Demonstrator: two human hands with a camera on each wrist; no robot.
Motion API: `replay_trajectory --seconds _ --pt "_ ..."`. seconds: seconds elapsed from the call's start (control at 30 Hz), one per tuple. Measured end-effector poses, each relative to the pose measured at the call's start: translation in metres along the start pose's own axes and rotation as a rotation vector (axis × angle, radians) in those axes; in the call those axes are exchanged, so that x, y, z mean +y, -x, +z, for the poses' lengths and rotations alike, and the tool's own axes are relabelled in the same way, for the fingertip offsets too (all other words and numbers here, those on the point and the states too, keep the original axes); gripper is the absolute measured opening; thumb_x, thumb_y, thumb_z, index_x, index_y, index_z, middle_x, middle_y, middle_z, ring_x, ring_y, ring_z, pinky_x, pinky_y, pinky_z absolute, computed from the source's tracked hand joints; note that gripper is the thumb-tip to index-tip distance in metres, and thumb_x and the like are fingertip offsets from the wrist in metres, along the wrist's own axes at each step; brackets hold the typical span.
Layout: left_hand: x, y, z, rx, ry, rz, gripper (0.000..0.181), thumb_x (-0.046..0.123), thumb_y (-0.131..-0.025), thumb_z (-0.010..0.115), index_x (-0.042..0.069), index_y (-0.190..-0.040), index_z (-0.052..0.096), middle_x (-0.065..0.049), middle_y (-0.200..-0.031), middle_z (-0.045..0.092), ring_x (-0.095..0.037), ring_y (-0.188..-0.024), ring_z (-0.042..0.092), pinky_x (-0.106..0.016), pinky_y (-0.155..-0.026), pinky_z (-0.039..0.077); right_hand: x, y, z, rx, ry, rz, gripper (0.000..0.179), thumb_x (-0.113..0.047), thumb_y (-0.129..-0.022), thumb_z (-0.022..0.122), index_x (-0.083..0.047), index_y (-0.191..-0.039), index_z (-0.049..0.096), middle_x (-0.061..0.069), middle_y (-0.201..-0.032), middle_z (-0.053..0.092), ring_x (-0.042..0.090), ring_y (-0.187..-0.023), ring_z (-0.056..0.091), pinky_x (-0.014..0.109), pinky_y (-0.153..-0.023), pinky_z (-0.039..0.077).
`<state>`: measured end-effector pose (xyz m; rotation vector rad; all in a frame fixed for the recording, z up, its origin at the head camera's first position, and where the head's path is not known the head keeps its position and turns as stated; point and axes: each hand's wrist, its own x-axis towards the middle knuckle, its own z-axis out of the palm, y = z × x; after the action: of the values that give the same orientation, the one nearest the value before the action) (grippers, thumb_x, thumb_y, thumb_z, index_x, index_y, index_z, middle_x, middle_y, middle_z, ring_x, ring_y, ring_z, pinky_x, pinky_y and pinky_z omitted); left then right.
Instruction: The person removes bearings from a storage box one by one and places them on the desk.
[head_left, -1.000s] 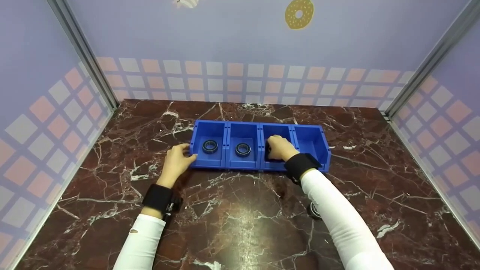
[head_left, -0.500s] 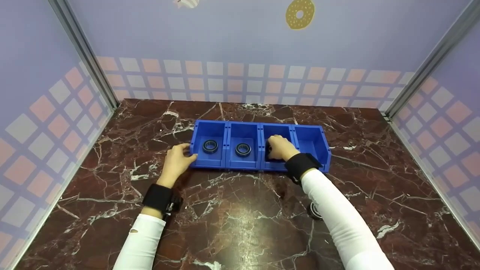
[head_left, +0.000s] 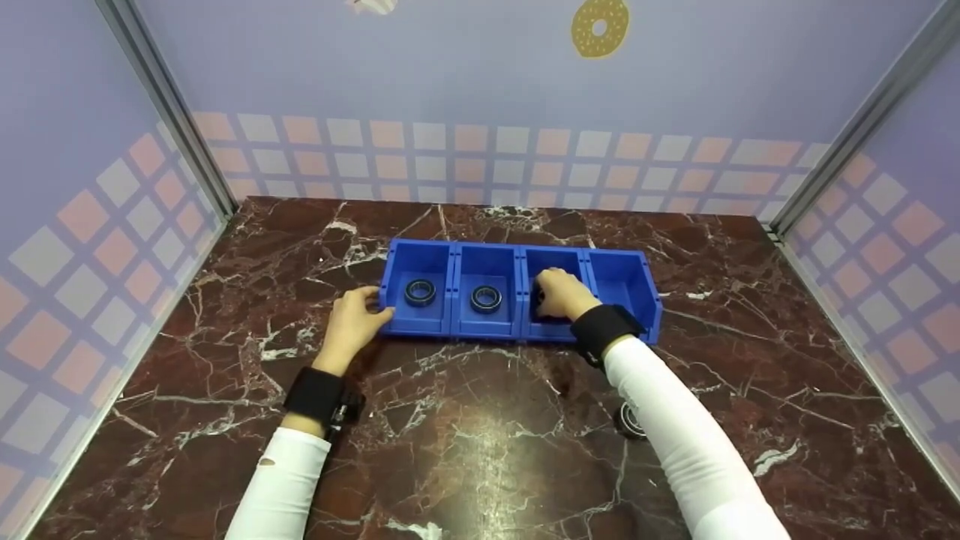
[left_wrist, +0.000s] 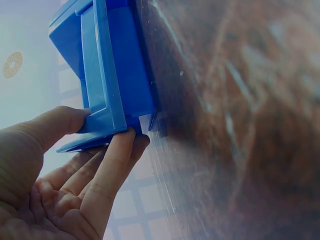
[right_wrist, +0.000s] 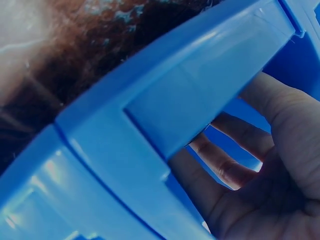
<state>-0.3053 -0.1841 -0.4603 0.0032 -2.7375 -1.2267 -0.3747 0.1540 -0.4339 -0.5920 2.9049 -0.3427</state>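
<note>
Pinching the left end of a blue plastic four-bin row (head_left: 416, 328): the left hand (head_left: 352, 322), grip pretty narrow. The right hand (head_left: 561, 294) is in the row's third bin from left, fingertips hidden, so can't tell if it's got the dark thing (head_left: 538, 300) there. Black-and-silver ring bearings (head_left: 411, 297) sit in the row's two leftmost bins; another bearing (head_left: 622, 424) is in front, partly behind the white sleeve (head_left: 686, 435).

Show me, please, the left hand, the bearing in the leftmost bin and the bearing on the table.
Left hand (head_left: 352, 322): head view, back of the hand.
Leftmost bearing (head_left: 421, 302): head view, near rim.
Table bearing (head_left: 624, 423): head view, exposed left rim.
</note>
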Motion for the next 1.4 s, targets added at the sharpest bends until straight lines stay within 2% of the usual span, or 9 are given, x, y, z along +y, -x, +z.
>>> replay_trajectory --seconds 0.2,0.47,0.63,0.87,1.07,1.4 --pt "-0.001 0.0 0.0 -0.003 0.003 -0.005 0.048 0.008 -0.092 0.074 -0.015 -0.132 0.061 -0.031 -0.123 0.067 -0.043 -0.116 0.067 -0.052 -0.101 0.051 -0.001 0.002 -0.004 0.004 0.001 -0.008 0.026 -0.002 -0.079 0.074 0.006 -0.104 0.07 0.025 -0.113 0.067 0.042 -0.109 0.062 0.053 -0.095 0.051" --pt "-0.002 -0.001 0.0 -0.002 -0.003 -0.002 0.048 0.008 -0.093 0.074 -0.015 -0.133 0.06 -0.032 -0.124 0.066 -0.044 -0.118 0.065 -0.054 -0.103 0.049 -0.002 0.005 -0.009 0.035 -0.011 -0.027 0.03 0.0 -0.075 0.075 0.007 -0.104 0.071 0.025 -0.11 0.068 0.042 -0.106 0.063 0.054 -0.093 0.052" --pt "-0.004 -0.001 0.0 -0.006 0.003 -0.002 0.047 0.007 -0.093 0.073 -0.016 -0.132 0.06 -0.033 -0.123 0.067 -0.044 -0.115 0.067 -0.053 -0.102 0.05 -0.005 0.007 -0.011 0.039 -0.015 -0.035 0.034 -0.001 -0.075 0.077 0.008 -0.107 0.071 0.026 -0.113 0.068 0.042 -0.108 0.063 0.053 -0.095 0.052" --pt "-0.003 -0.002 0.001 -0.002 0.009 0.0 0.046 0.007 -0.092 0.073 -0.015 -0.131 0.061 -0.032 -0.122 0.067 -0.043 -0.114 0.068 -0.053 -0.102 0.05 -0.007 0.008 -0.016 0.049 -0.014 -0.061 0.033 -0.006 -0.075 0.084 0.007 -0.103 0.072 0.024 -0.108 0.067 0.042 -0.106 0.063 0.053 -0.094 0.052" --pt "-0.003 -0.002 0.001 0.004 0.006 0.011 0.046 0.006 -0.091 0.073 -0.016 -0.129 0.062 -0.033 -0.12 0.068 -0.044 -0.114 0.068 -0.053 -0.101 0.051 -0.006 0.008 -0.018 0.041 -0.016 -0.075 0.039 -0.008 -0.076 0.086 0.008 -0.109 0.072 0.025 -0.112 0.067 0.042 -0.111 0.062 0.053 -0.098 0.051" --pt "-0.003 -0.002 0.0 -0.016 -0.011 -0.012 0.049 0.009 -0.094 0.073 -0.014 -0.135 0.059 -0.032 -0.124 0.067 -0.043 -0.117 0.066 -0.053 -0.102 0.05 -0.006 0.011 -0.028 0.05 -0.025 -0.088 0.037 -0.001 -0.074 0.076 0.007 -0.11 0.074 0.025 -0.115 0.069 0.04 -0.11 0.062 0.052 -0.096 0.051"
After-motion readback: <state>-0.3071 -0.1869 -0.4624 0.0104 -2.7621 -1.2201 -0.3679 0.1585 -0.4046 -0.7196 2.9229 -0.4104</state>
